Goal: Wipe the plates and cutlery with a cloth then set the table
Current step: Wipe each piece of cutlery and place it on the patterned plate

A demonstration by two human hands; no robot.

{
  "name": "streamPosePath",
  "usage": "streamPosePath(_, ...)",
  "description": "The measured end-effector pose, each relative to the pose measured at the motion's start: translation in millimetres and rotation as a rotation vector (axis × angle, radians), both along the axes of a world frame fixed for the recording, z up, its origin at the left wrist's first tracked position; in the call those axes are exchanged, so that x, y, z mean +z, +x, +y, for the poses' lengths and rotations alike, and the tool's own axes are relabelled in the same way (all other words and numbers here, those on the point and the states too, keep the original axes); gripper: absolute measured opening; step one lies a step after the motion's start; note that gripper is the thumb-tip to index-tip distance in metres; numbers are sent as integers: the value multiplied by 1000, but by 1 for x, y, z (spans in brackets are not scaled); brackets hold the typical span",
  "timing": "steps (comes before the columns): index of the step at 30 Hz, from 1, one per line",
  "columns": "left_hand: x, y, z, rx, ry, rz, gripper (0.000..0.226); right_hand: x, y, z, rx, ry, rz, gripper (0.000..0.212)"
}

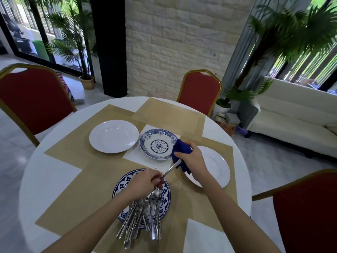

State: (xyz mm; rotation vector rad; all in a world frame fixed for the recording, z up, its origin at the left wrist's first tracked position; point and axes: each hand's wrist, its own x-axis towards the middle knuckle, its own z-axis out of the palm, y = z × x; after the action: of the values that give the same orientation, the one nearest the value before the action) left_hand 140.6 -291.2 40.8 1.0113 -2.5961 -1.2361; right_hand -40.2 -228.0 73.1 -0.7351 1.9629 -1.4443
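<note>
Your left hand (142,183) pinches utensil (171,169) above cutlery pile (145,216); right hand (191,157) clamps cloth (179,147) round it. Wiping step, likely; next: slide cloth off tip.

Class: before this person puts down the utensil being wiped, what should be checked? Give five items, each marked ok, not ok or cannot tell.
1. Left hand grips the utensil at its near end: ok.
2. Right hand holds the blue cloth round its far end: ok.
3. Utensil wiped clean: cannot tell.
4. Other cutlery laid out: not ok, piled on the near patterned plate.
5. Every plate on a place mat: not ok, the centre patterned plate sits mostly on bare table.
</note>
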Motion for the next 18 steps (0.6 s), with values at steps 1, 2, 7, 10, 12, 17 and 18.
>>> streamPosePath(1,1,-1,-1,12,-23,-11,19,-1,-4,1,28,17,-61,48)
streamPosePath(2,1,-2,-3,30,-54,-27,18,-1,-7,3,60,25,-95,47)
streamPosePath(7,4,1,-28,12,-284,-152,20,-2,-12,23,238,108,-40,29)
streamPosePath(10,-6,-4,-38,95,-513,-165,17,-11,-7,29,208,107,-59,24)
streamPosePath(12,-13,-11,-34,240,-678,-54,16,-23,-3,28,97,86,-59,23)
streamPosePath(17,-12,-38,-7,435,-239,111,31,-46,12,24,-188,25,-186,18)
streamPosePath(18,-13,-46,-4,438,-53,90,37,-47,14,25,-213,3,-207,17)
